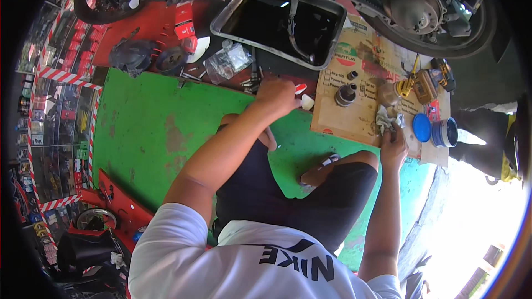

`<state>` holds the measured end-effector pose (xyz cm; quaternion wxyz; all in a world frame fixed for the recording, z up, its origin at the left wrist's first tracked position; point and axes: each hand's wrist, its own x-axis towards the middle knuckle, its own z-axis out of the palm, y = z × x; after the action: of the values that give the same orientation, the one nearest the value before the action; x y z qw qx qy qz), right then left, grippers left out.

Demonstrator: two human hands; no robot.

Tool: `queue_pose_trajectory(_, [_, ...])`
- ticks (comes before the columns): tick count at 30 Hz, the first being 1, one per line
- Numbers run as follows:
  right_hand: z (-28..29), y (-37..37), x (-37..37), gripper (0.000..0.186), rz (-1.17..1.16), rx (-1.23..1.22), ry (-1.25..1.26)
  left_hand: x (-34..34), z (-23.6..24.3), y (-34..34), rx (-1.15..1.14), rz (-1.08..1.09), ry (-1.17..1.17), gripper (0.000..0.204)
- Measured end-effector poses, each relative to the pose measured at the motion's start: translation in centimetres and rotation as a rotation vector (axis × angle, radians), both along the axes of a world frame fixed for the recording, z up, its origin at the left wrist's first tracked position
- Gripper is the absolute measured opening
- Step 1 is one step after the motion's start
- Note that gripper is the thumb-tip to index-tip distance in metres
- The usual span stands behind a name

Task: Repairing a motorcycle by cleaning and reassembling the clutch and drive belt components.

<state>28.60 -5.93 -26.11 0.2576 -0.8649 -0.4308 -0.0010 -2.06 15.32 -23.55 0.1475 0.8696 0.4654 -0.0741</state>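
Note:
My left hand (275, 98) is closed at the edge of the red work surface, close to some loose tools. A small red-and-white object (300, 88) sticks out past its fingers; its kind is hidden by the hand. My right hand (393, 147) rests at the cardboard's near edge, fingers closed on a crumpled grey-white rag (388, 118). Beyond the rag, on the cardboard sheet (332, 117), stand a round metal part (346, 94) and a small dark socket-like piece (352, 75). A blue lid (421, 127) and an open blue tub (445, 133) lie right of my right hand.
A metal pan (266, 51) of dark liquid sits ahead, under a motorbike's engine (407, 6). Clear plastic bags (228, 63), a red box (184, 20) and dark round parts (170, 60) lie left of it. A cordless power tool (443, 75) lies far right. Green floor (144, 127) stretches below.

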Motion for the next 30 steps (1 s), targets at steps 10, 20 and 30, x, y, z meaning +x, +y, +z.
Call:
queue_pose_trajectory(10, [-0.7,-0.8,0.4,0.031,0.053,0.078,-0.044,1.7,-1.6,-0.1,-0.038,0.103,-0.023,0.037])
queue_pose_trajectory(20, [-0.3,-0.4,0.2,0.031,0.022,0.045,-0.002,-3.5,2.5,1.5,0.045,0.352,-0.186,0.042])
queue_pose_trajectory(30, [-0.8,-0.3,0.5,0.031,0.001,-0.007,0.015,-13.5,-0.9,5.2,-0.037,0.037,-0.166,0.022])
